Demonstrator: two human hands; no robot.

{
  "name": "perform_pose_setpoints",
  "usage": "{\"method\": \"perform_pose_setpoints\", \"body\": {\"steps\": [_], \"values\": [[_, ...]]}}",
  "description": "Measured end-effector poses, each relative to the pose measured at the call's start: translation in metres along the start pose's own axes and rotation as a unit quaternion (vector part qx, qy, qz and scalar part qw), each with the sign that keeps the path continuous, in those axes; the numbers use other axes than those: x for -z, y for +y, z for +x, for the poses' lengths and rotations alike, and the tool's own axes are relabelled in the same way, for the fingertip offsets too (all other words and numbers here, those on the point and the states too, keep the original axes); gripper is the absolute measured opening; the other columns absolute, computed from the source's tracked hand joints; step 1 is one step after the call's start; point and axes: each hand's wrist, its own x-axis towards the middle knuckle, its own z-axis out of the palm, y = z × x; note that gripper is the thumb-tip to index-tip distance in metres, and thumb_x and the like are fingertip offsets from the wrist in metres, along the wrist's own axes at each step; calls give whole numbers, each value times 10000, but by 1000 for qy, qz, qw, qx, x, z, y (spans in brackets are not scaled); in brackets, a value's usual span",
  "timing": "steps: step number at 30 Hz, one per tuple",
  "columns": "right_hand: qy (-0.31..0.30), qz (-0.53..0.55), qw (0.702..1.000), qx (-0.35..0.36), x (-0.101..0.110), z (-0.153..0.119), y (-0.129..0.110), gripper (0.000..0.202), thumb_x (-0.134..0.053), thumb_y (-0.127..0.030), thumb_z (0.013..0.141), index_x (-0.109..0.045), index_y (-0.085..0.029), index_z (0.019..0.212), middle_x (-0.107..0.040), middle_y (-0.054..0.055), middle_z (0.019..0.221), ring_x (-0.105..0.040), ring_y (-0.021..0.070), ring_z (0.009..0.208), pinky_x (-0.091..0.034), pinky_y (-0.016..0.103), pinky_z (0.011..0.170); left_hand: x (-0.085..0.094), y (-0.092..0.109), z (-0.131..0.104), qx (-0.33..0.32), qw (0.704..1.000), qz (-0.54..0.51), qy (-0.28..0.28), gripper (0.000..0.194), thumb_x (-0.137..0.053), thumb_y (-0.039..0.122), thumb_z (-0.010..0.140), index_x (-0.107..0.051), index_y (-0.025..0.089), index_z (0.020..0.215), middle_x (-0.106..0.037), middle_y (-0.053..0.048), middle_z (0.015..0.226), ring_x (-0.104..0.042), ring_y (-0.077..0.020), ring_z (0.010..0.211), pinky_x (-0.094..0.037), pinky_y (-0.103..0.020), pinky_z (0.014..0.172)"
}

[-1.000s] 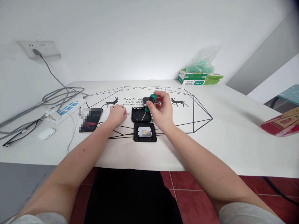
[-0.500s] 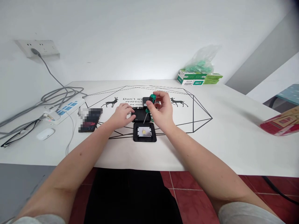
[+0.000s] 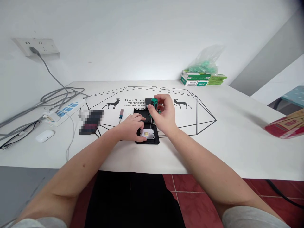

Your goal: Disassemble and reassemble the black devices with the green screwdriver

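Observation:
My right hand [image 3: 165,110] is closed around a green-and-black screwdriver [image 3: 154,103]. The shaft points down, its tip at the upper right of a silver plate [image 3: 150,134] with a small yellow square on it. That plate sits in a black square housing [image 3: 156,141]. My left hand [image 3: 133,127] grips the housing's left side, thumb on the plate near its lower edge and fingers toward the far side. Just beyond lies a black case part [image 3: 140,112], partly covered by my fingers. Another dark piece [image 3: 148,102] lies behind, mostly hidden by my right hand.
A small screwdriver with a reddish handle [image 3: 121,113] lies left of my left hand. Farther left are a phone [image 3: 93,122], a white earbud case [image 3: 45,135], a power strip [image 3: 68,110] and cables. Green-and-white boxes [image 3: 196,77] stand at the back; a red package [image 3: 285,126] sits at right.
My left hand has moved right and nearer, from beside the black case part onto the housing and plate, uncovering the small screwdriver. The green screwdriver's tip has moved slightly right and down.

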Motion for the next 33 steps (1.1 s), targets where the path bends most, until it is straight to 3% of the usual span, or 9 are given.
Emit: {"method": "perform_pose_setpoints", "body": {"steps": [19, 27, 33], "values": [[-16, -7, 1000, 15, 0, -1, -1, 290, -693, -253, 896, -587, -287, 1163, -614, 26, 1052, -617, 180, 872, -556, 360, 731, 6, -8, -3, 16, 999, 16, -27, 348, -858, 509, 836, -663, 222, 863, -638, -120, 1513, -465, -364, 1473, -398, -490, 1184], [-34, -21, 999, 26, -3, -4, 3, 284, -687, -217, 863, -580, -280, 1119, -610, 21, 1026, -601, 180, 853, -549, 357, 720, 5, -10, -3, 15, 999, -11, -33, 370, -824, 548, 871, -644, 226, 895, -683, -93, 1266, -550, -337, 1304, -429, -443, 1102], [-31, -11, 999, 24, -2, -3, -1, 286, -688, -217, 869, -573, -280, 1124, -609, 31, 1035, -625, 206, 936, -568, 379, 769, 5, -10, -2, 18, 999, -8, -36, 388, -819, 562, 874, -636, 221, 898, -682, -100, 1254, -572, -328, 1263, -434, -443, 1081]]}}
